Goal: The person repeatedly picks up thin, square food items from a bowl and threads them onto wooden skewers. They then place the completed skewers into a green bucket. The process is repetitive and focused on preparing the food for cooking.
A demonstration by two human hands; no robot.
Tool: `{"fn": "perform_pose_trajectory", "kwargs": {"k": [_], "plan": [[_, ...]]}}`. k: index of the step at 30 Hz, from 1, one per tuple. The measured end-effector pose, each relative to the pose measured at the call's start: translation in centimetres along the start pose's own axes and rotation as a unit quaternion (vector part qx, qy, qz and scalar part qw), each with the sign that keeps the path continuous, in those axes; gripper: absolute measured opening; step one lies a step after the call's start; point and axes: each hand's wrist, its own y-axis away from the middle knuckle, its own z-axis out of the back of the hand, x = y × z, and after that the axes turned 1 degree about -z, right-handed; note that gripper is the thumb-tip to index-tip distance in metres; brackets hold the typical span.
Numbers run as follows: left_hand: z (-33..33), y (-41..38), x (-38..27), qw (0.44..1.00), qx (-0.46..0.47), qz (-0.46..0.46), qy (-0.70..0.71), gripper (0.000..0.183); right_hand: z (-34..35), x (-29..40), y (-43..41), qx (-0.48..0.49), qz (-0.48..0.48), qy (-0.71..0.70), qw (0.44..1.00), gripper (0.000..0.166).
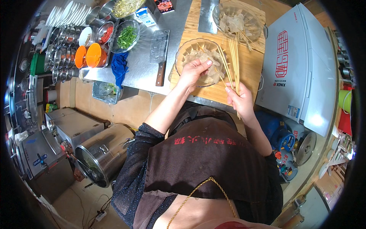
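Observation:
My left hand pinches a thin, translucent food slice between thumb and fingers, over a ribbed clear bowl. More of these pale slices fill the bowl. A bundle of bamboo skewers is gripped in my right hand, just right of the bowl. One skewer angles from that hand toward the slices; whether its tip pierces one is hidden. Both hands are above a wooden cutting board. At its far end, a second clear bowl contains similar slices with skewers leaning in it.
Left of the board lie a cleaver and a blue cloth. Beyond are a bowl of chopped greens, orange bowls and a carton. A white freezer stands right, gas cylinders below.

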Motion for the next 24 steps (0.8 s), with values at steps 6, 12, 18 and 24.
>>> {"fn": "perform_pose_trajectory", "kwargs": {"k": [6,12,18,24], "plan": [[1.8,-1.2,-1.8,0.991,-0.053,-0.097,-0.072,0.025,2.8,5.3,-3.6,-0.116,0.064,0.087,0.987,0.021],[4.3,-2.1,-3.1,0.939,-0.1,-0.197,-0.263,0.02,6.0,6.3,-11.5,-0.238,0.267,0.149,0.922,0.023],[2.7,-0.8,-0.6,0.767,0.069,-0.211,-0.602,0.014,3.4,5.7,-6.4,-0.123,0.091,0.132,0.979,0.025],[1.5,-2.0,2.1,0.663,0.086,-0.27,-0.693,0.012,2.1,3.0,-3.2,-0.034,0.056,0.05,0.997,0.023]]}}
